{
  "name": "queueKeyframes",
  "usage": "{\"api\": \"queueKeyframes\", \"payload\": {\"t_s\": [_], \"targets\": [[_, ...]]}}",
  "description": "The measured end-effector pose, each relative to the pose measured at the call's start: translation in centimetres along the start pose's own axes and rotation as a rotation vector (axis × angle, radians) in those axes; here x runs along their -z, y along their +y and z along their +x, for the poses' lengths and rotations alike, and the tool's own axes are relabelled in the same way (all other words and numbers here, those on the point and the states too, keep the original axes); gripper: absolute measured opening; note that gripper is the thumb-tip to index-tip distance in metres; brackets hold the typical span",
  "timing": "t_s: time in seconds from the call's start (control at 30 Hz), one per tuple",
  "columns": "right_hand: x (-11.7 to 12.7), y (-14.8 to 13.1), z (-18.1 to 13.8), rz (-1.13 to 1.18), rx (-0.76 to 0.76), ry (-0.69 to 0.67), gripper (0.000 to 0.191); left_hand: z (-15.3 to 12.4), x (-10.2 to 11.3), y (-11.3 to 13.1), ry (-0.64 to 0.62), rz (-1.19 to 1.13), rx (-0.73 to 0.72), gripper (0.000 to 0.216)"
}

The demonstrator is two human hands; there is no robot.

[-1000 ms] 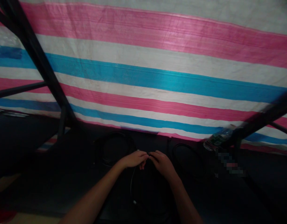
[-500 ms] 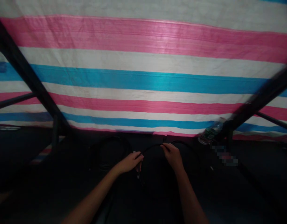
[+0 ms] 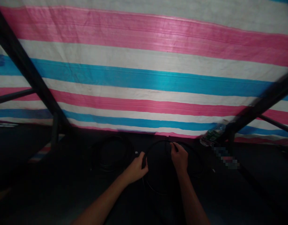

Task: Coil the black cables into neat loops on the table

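Note:
A thin black cable point(image 3: 155, 144) forms a round loop over a dark work surface point(image 3: 64, 187). My left hand point(image 3: 136, 168) grips the loop at its left side. My right hand point(image 3: 179, 156) pinches the loop near its top right. A small pale tip point(image 3: 136, 152), likely a cable end, shows just left of my left hand. The lower part of the loop hangs in front of the dark surface and is hard to make out.
Other black cable coils lie to the left point(image 3: 111, 153) and right point(image 3: 195, 156). A plastic water bottle point(image 3: 212, 135) lies at the right beside a black slanted frame bar point(image 3: 258, 106). Another black bar point(image 3: 26, 68) slants at the left. A pink, blue and white striped tarp point(image 3: 144, 78) hangs behind.
My hands were together at the centre holding the cable; they have drawn apart and the cable has opened into a wide round loop between them.

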State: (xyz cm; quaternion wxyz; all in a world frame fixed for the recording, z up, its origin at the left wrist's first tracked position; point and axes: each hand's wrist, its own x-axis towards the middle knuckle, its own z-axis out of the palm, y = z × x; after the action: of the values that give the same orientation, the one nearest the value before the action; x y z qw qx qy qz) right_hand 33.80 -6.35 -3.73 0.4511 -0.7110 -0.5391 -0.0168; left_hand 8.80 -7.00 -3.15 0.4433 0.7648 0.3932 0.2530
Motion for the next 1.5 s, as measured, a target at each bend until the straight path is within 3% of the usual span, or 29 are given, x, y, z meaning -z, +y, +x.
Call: {"api": "queueKeyframes", "payload": {"t_s": [0.23, 0.37, 0.57, 0.73, 0.9, 1.07, 1.17, 1.27, 1.5], "targets": [[0.9, -0.1, 0.5, -0.032, -0.171, 0.125, 0.06, -0.3, -0.8, 0.6, 0.211, 0.494, 0.068, 0.018], [1.0, 0.2, 0.6, -0.028, -0.205, 0.161, 0.062, -0.8, -1.5, 1.4, 0.342, 0.622, 0.108, 0.034], [0.9, 0.5, 0.6, -0.027, -0.215, 0.157, 0.061, -0.7, -2.4, 1.3, 0.164, 0.559, 0.289, 0.044], [0.8, 0.4, 0.8, 0.05, -0.23, 0.09, 0.056, 0.3, -2.0, 1.0, 0.126, 0.5, 0.244, 0.04], [0.4, 0.7, 1.0, 0.212, -0.197, -0.087, 0.051, 0.9, -1.0, 0.2, 0.217, 0.323, 0.144, 0.055], [-0.2, 0.4, 0.7, 0.529, -0.357, -0.302, 0.05, 2.3, 0.7, 0.3, 0.352, -0.14, 0.072, 0.056], [-0.2, -0.6, 0.1, 0.713, -0.409, -0.485, 0.049, 3.6, 2.6, 0.6, 0.276, -0.288, 0.043, 0.035], [0.2, -1.8, -0.3, 0.846, -0.438, -0.648, 0.049, 4.2, 4.1, 0.4, 0.165, -0.434, 0.04, 0.031], [1.1, -2.9, -0.6, 0.888, -0.473, -0.77, 0.045, 2.7, 3.2, 0.0, -0.03, -0.689, 0.203, 0.046]]}}
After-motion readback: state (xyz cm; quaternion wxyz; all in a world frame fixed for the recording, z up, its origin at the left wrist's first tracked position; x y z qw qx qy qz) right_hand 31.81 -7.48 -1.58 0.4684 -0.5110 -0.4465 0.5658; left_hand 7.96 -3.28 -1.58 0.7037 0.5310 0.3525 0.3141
